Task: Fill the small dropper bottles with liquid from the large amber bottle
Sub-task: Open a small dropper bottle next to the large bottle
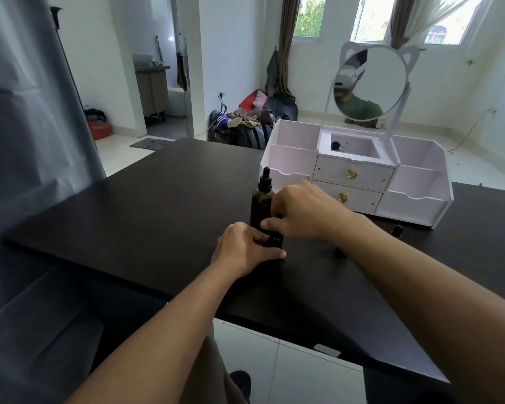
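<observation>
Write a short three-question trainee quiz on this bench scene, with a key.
1. True or false: the large bottle stands upright with its dropper cap on.
2. What does the left hand grip? A) a drawer knob B) a small bottle C) the mirror
3. Fill in: the organizer stands on the ____ table.

Key: 1 true; 2 B, the left hand steadies the small bottle on the table while the right hand pinches at its top; 3 black.
</observation>
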`<state>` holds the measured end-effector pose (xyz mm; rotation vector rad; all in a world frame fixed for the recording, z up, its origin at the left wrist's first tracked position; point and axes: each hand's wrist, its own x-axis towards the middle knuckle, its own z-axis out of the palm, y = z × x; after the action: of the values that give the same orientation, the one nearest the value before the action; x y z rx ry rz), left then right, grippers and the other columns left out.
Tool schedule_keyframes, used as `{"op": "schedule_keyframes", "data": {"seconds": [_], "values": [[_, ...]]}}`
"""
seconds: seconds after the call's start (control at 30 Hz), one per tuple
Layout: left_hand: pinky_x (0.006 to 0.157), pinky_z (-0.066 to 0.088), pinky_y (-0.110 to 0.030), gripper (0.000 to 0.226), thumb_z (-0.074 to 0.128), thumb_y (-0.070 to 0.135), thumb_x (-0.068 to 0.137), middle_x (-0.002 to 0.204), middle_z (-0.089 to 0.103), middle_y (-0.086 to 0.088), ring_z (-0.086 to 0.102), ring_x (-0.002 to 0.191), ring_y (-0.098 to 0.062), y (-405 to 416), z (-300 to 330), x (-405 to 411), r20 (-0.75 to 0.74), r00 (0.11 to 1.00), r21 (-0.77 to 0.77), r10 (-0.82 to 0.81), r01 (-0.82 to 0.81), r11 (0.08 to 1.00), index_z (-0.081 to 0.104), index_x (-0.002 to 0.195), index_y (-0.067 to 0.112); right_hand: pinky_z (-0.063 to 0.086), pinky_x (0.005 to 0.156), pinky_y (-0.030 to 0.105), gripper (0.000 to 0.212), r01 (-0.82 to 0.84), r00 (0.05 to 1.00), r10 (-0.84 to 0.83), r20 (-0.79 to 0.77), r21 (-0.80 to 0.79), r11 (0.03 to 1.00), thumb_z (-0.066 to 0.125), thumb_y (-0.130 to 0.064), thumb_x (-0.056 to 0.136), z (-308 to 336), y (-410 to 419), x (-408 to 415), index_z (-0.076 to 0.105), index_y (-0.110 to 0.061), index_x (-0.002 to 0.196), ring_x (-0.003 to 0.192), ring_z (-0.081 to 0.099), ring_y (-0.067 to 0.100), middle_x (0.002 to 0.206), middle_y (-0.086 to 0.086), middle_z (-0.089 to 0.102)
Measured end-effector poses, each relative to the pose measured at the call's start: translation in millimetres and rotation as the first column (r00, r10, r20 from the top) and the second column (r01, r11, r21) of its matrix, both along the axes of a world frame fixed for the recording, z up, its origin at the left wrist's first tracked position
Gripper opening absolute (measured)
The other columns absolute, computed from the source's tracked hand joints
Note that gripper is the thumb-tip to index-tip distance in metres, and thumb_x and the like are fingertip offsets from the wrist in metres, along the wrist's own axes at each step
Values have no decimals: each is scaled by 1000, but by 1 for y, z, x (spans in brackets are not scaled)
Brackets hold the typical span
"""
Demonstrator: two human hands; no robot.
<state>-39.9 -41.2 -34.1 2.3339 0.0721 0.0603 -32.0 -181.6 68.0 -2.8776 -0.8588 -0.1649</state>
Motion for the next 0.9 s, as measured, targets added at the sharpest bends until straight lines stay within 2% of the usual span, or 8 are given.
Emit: {"op": "schedule_keyframes", "data": {"seconds": [0.13,0.23,0.33,0.43,0.5,0.63,0.73,0.9], "values": [[91,52,-36,57,84,58,61,111,71,2,63,107,-17,-1,0,0,7,1000,2,-3,3,1000,75,107,26,53,68,29,13,2,999,-4,-41,-43,999,67,-22,88,1,1,-2,73,-14,97,81,65,22,91,5,69],[93,52,-39,56,83,59,61,108,72,2,64,106,-17,0,0,0,19,1000,13,-14,14,1000,75,106,26,55,83,31,26,-50,993,42,-111,-71,996,63,-3,85,6,2,-5,71,-15,107,95,64,21,107,3,67],[94,52,-40,57,84,56,62,111,72,1,64,107,-17,0,1,-1,12,1000,0,-10,10,1000,74,109,24,54,78,28,28,-53,991,47,-121,-40,998,65,-5,83,7,1,-3,69,-17,108,93,63,19,105,1,66],[94,51,-40,60,84,55,62,114,71,1,63,109,-17,-1,1,-1,7,1000,-8,1,-1,1000,73,111,22,44,61,21,17,-10,998,8,-56,-27,1000,67,-29,88,3,0,1,69,-15,98,76,61,16,86,0,64],[93,52,-39,61,84,56,62,114,70,1,63,109,-17,-1,1,-1,2,1000,-8,-3,3,1000,73,112,22,49,61,25,21,5,999,-8,-49,-48,999,64,-34,91,0,0,2,70,-15,93,72,62,17,83,2,66],[93,52,-38,60,84,56,62,113,71,1,63,108,-16,-1,1,-1,8,1000,-8,-7,7,1000,73,111,22,55,79,32,16,-42,996,37,-78,-67,997,62,-13,90,1,-1,-1,69,-17,104,89,63,19,100,2,66],[95,51,-40,59,83,55,64,114,70,0,62,109,-18,-1,2,-1,14,1000,4,-20,19,1000,73,111,22,50,79,25,28,-77,991,68,-118,-74,994,58,-2,89,6,-1,-3,66,-20,109,94,60,16,109,0,62],[90,53,-38,59,82,58,63,108,71,2,64,103,-16,0,1,0,22,999,3,-24,24,1000,74,110,23,48,80,25,31,-74,994,72,-82,-18,997,57,1,87,14,-7,-1,68,-21,106,91,57,13,109,-1,64]]}}
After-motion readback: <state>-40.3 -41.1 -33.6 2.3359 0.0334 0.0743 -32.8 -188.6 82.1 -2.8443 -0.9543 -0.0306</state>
